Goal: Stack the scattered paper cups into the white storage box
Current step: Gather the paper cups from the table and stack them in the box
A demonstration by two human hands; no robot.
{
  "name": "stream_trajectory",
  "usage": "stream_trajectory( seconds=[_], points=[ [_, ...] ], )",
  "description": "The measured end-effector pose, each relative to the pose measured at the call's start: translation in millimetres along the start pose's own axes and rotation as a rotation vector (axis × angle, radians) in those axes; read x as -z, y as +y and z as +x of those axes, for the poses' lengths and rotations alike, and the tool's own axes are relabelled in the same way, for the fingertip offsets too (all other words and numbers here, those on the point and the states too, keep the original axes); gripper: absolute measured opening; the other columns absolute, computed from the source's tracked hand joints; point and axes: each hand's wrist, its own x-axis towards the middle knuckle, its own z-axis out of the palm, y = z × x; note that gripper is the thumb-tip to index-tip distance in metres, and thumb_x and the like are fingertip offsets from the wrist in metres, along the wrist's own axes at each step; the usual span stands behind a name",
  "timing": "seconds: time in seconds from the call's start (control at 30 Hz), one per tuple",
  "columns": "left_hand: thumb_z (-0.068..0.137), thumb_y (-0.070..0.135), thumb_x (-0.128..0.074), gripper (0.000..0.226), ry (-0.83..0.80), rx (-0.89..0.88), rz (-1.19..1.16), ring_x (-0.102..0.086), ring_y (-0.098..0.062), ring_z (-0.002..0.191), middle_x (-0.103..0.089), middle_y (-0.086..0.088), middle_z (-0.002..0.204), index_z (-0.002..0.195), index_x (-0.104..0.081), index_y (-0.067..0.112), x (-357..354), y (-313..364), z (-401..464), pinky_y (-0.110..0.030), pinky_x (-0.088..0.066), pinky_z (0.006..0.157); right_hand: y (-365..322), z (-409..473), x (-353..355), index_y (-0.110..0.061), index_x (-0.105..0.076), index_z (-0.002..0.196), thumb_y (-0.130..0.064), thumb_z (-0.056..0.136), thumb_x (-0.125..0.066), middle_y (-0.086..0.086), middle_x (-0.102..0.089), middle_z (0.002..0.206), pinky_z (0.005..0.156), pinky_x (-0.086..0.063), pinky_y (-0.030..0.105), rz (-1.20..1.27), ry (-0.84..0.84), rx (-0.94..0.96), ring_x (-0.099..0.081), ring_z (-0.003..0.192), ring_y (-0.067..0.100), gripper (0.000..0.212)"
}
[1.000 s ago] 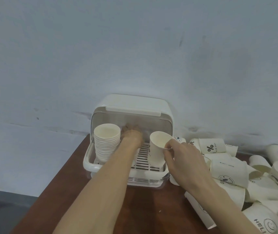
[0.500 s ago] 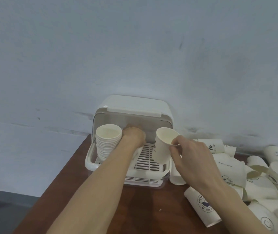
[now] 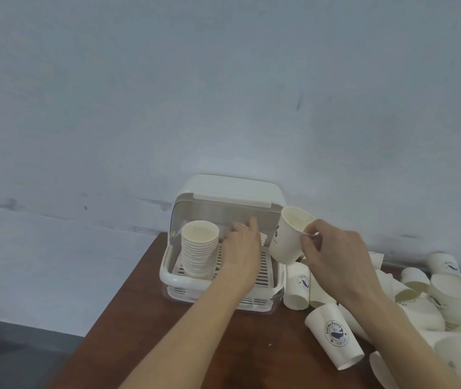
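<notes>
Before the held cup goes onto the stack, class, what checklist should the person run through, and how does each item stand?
1. Right hand pinches the held cup by its rim: ok.
2. Cup mouth up: not ok, tilted.
3. Storage box lid raised: ok.
4. Stack upright in the box: ok.
5. Left hand clear of the stack: cannot tell.
6. Loose cups remain on the table: ok.
</notes>
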Motion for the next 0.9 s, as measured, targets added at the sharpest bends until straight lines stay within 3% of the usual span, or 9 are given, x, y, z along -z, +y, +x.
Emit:
stream_trajectory(
  seconds=[0.07,0.2,0.37,0.5,0.63,0.73,0.83,0.9],
  points=[
    [0.084,0.026,-0.070,0.037,0.007,-0.004,-0.021,-0.066,-0.024,0.073,-0.061,-0.013,0.094,0.110,-0.046,0.014,4.6,-2.1,-9.3,-0.028,-0.040,0.051,-0.3,1.5,3.6,-0.021,-0.062,0.092,-0.028,0.092,-0.050,0.001,-0.071,0.084,0.071,-0.050,0.039,-0.013,0.025,-0.008,-0.059,0.079,0.026,0.014],
    [0.051,0.034,-0.090,0.048,0.026,-0.010,0.012,-0.057,-0.016,0.045,-0.060,-0.005,0.064,0.085,-0.062,0.015,10.3,-7.9,-25.2,-0.020,-0.032,0.037,-6.9,7.1,10.2,-0.018,-0.062,0.094,-0.027,0.093,-0.049,0.003,-0.071,0.082,0.072,-0.049,0.040,0.002,0.062,0.015,-0.059,0.076,0.028,0.016],
    [0.058,0.026,-0.088,0.042,0.089,0.010,0.034,-0.061,-0.020,0.057,-0.062,-0.008,0.072,0.089,-0.065,0.010,16.2,-17.6,-50.1,-0.026,-0.044,0.043,-25.9,19.6,3.8,-0.018,-0.061,0.096,-0.027,0.094,-0.048,0.004,-0.070,0.082,0.072,-0.048,0.040,0.032,0.065,0.110,-0.058,0.073,0.027,0.016],
    [0.052,0.013,-0.088,0.038,0.157,0.003,-0.053,-0.058,-0.022,0.053,-0.058,-0.009,0.065,0.082,-0.064,0.008,22.1,-25.4,-59.9,-0.027,-0.043,0.039,-41.6,28.2,-11.5,-0.017,-0.061,0.100,-0.027,0.095,-0.046,0.005,-0.069,0.088,0.070,-0.046,0.039,-0.009,0.000,0.183,-0.057,0.079,0.028,0.018],
    [0.043,0.013,-0.089,0.055,0.184,-0.017,-0.079,-0.059,-0.018,0.048,-0.059,-0.004,0.064,0.093,-0.068,0.005,30.3,-30.9,-66.7,-0.024,-0.040,0.035,-46.8,30.9,-23.4,-0.014,-0.062,0.100,-0.024,0.095,-0.045,0.006,-0.069,0.094,0.071,-0.043,0.037,-0.057,-0.094,0.228,-0.058,0.085,0.031,0.020],
    [0.042,0.015,-0.089,0.062,0.189,-0.023,-0.086,-0.062,-0.017,0.051,-0.062,-0.002,0.068,0.100,-0.069,0.005,36.9,-38.7,-70.7,-0.025,-0.043,0.037,-47.5,30.2,-28.9,-0.016,-0.063,0.098,-0.025,0.094,-0.044,0.006,-0.068,0.088,0.071,-0.047,0.039,-0.091,-0.170,0.237,-0.059,0.083,0.029,0.022],
    [0.042,0.013,-0.088,0.049,0.184,-0.019,-0.081,-0.060,-0.018,0.049,-0.060,-0.003,0.064,0.086,-0.067,0.009,49.5,-46.8,-73.3,-0.026,-0.041,0.037,-49.9,28.5,-34.9,-0.018,-0.065,0.095,-0.027,0.094,-0.044,0.004,-0.069,0.085,0.071,-0.049,0.039,-0.145,-0.217,0.262,-0.059,0.084,0.027,0.023],
    [0.059,0.012,-0.081,0.038,0.138,-0.024,-0.073,-0.064,-0.020,0.061,-0.063,-0.006,0.075,0.092,-0.063,0.008,58.8,-53.8,-72.5,-0.027,-0.043,0.045,-50.2,28.1,-40.5,-0.019,-0.067,0.095,-0.028,0.095,-0.045,0.004,-0.069,0.085,0.072,-0.050,0.040,-0.175,-0.260,0.261,-0.060,0.086,0.025,0.024]
  ],
)
